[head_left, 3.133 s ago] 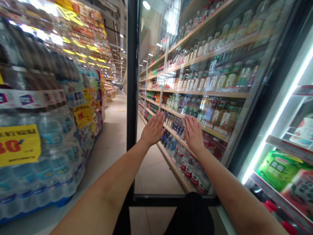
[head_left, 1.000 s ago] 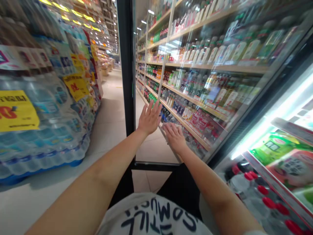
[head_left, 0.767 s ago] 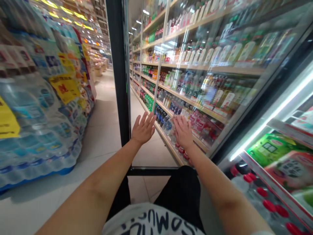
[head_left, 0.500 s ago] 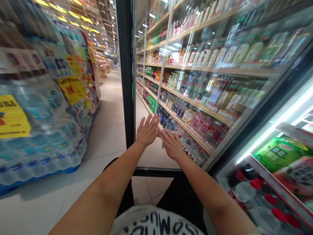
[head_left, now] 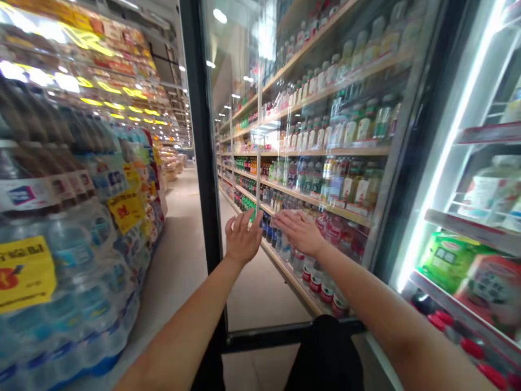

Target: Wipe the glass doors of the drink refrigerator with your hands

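A black-framed glass door (head_left: 244, 285) stands open in front of me, with shelves of bottles showing through its pane. My left hand (head_left: 244, 236) is at the glass, fingers apart and a little bent, with nothing in it. Close to its right, my right hand (head_left: 300, 231) lies flattish toward the pane with its fingers together. Under those fingers a pale, whitish cloth or tissue (head_left: 286, 240) shows in part, pressed to the glass; most of it is hidden by the hand.
A lit drinks cooler (head_left: 474, 231) is on the right, with a green pouch (head_left: 448, 254) and red-capped bottles (head_left: 472, 347). Wrapped bottle packs (head_left: 77, 260) with yellow signs are stacked at the left. A tiled aisle (head_left: 179, 217) runs between them and the door.
My view has tilted up and drawn closer to the door. The right hand has turned more sideways and shifted a little away from the left, whose fingers are more bent now.
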The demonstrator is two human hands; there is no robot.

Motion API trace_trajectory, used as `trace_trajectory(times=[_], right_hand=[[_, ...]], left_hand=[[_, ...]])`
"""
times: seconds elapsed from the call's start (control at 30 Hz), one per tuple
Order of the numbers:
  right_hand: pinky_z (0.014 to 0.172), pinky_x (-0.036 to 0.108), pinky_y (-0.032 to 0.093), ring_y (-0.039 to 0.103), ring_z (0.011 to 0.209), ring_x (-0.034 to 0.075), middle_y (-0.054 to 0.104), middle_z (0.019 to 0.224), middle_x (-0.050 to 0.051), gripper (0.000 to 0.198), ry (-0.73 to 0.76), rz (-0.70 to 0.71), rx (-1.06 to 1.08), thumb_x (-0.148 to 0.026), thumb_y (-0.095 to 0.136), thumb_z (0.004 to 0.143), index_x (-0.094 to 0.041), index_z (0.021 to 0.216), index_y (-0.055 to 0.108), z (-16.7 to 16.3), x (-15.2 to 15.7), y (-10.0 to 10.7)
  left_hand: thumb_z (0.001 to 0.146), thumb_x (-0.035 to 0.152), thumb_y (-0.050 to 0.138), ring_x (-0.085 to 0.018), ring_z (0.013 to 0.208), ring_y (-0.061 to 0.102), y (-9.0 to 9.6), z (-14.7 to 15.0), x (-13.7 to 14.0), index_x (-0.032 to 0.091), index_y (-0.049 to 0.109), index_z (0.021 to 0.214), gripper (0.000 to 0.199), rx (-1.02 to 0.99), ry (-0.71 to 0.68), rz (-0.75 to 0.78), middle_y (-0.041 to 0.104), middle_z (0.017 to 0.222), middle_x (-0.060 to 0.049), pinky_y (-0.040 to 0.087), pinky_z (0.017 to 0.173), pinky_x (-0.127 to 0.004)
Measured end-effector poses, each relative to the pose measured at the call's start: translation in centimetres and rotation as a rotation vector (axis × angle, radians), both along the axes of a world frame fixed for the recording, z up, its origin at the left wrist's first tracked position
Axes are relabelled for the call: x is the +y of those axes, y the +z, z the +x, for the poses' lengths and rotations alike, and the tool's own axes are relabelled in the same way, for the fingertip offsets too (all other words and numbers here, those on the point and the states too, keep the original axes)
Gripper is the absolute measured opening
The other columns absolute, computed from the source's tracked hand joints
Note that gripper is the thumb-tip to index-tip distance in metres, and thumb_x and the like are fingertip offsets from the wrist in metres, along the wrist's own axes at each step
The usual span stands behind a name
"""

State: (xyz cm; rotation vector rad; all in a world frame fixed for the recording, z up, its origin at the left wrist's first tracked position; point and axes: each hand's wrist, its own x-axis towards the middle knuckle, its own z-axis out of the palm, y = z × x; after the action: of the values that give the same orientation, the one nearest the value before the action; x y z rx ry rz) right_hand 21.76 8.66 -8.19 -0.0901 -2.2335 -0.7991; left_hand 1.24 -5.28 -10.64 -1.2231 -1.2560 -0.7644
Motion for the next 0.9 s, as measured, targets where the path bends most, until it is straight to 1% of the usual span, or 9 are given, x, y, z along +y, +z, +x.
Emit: trace_trajectory(times=[0.07, 0.2, 0.23, 0.3, 0.4, 0.57, 0.6, 0.8, 0.9], right_hand=[[0.126, 0.044, 0.013, 0.031, 0.150, 0.019, 0.045, 0.157, 0.004, 0.058, -0.041, -0.025, 0.127, -0.018, 0.045, 0.096, -0.025, 0.153, 0.041, 0.0, 0.5, 2.8], [0.122, 0.052, 0.023, 0.023, 0.154, 0.027, 0.032, 0.164, 0.011, 0.064, -0.214, -0.237, 0.666, -0.019, 0.041, 0.095, -0.018, 0.158, 0.031, -0.7, 0.4, 7.1], [0.122, 0.052, 0.022, 0.022, 0.154, 0.027, 0.032, 0.164, 0.011, 0.064, -0.218, -0.235, 0.683, -0.020, 0.041, 0.095, -0.018, 0.159, 0.030, -0.9, 0.3, 7.4], [0.124, 0.049, 0.019, 0.023, 0.154, 0.026, 0.035, 0.162, 0.008, 0.064, -0.152, -0.112, 0.481, -0.021, 0.043, 0.095, -0.021, 0.158, 0.033, -1.0, 0.1, 7.2], [0.126, 0.043, 0.015, 0.029, 0.151, 0.020, 0.042, 0.159, 0.002, 0.060, -0.062, 0.056, 0.194, -0.022, 0.046, 0.095, -0.028, 0.154, 0.039, -0.2, 0.9, 8.0], [0.119, 0.054, 0.027, 0.027, 0.151, 0.028, 0.035, 0.162, 0.010, 0.059, -0.262, -0.280, 0.858, -0.023, 0.035, 0.098, -0.017, 0.156, 0.035, 0.5, 2.6, 13.8], [0.119, 0.055, 0.027, 0.026, 0.152, 0.030, 0.033, 0.163, 0.011, 0.059, -0.281, -0.301, 0.901, -0.024, 0.035, 0.098, -0.015, 0.156, 0.034, 0.3, 2.6, 14.7], [0.126, 0.047, 0.015, 0.022, 0.154, 0.021, 0.032, 0.164, -0.001, 0.056, -0.130, 0.065, 0.318, -0.027, 0.038, 0.100, -0.025, 0.156, 0.035, -0.9, 1.6, 16.2], [0.124, 0.053, 0.018, 0.023, 0.153, 0.024, 0.032, 0.164, 0.004, 0.057, -0.210, -0.100, 0.634, -0.026, 0.035, 0.101, -0.022, 0.157, 0.033, -1.1, 1.9, 17.3]], left_hand=[[0.097, 0.032, 0.054, -0.026, 0.140, 0.046, 5.4, 0.6, 0.9, 0.028, 0.044, 0.151, 0.055, 0.013, -0.015, 0.027, 0.052, 0.150, -0.010, 0.021, 0.122, -0.045], [0.100, 0.032, 0.044, -0.027, 0.152, 0.027, 16.2, 2.1, 2.7, 0.030, 0.036, 0.156, 0.057, 0.030, -0.107, 0.005, 0.033, 0.162, -0.004, 0.013, 0.125, -0.050], [0.100, 0.031, 0.044, -0.026, 0.154, 0.022, 18.2, 2.3, 3.2, 0.029, 0.033, 0.157, 0.058, 0.035, -0.124, 0.001, 0.029, 0.164, -0.003, 0.010, 0.126, -0.051], [0.100, 0.031, 0.043, -0.026, 0.156, 0.015, 21.0, 2.5, 4.0, 0.028, 0.031, 0.158, 0.060, 0.029, -0.147, 0.001, 0.024, 0.166, -0.002, 0.006, 0.127, -0.053], [0.100, 0.032, 0.042, -0.027, 0.156, 0.010, 22.4, 2.2, 5.0, 0.026, 0.031, 0.158, 0.059, 0.012, -0.146, -0.004, 0.022, 0.166, -0.004, 0.003, 0.127, -0.057], [0.101, 0.033, 0.040, -0.029, 0.156, 0.012, 22.1, 1.6, 5.5, 0.023, 0.033, 0.157, 0.057, 0.009, -0.139, -0.008, 0.023, 0.166, -0.006, 0.006, 0.126, -0.058], [0.102, 0.033, 0.040, -0.029, 0.156, 0.013, 22.0, 1.6, 5.5, 0.024, 0.033, 0.157, 0.057, 0.013, -0.145, -0.004, 0.023, 0.166, -0.006, 0.006, 0.126, -0.058], [0.101, 0.033, 0.041, -0.028, 0.156, 0.011, 22.0, 1.5, 5.5, 0.024, 0.033, 0.157, 0.057, 0.045, -0.173, 0.025, 0.024, 0.165, -0.007, 0.006, 0.126, -0.058], [0.101, 0.033, 0.041, -0.027, 0.156, 0.011, 21.9, 1.4, 5.5, 0.025, 0.032, 0.158, 0.058, 0.051, -0.184, 0.027, 0.025, 0.165, -0.006, 0.005, 0.127, -0.058]])
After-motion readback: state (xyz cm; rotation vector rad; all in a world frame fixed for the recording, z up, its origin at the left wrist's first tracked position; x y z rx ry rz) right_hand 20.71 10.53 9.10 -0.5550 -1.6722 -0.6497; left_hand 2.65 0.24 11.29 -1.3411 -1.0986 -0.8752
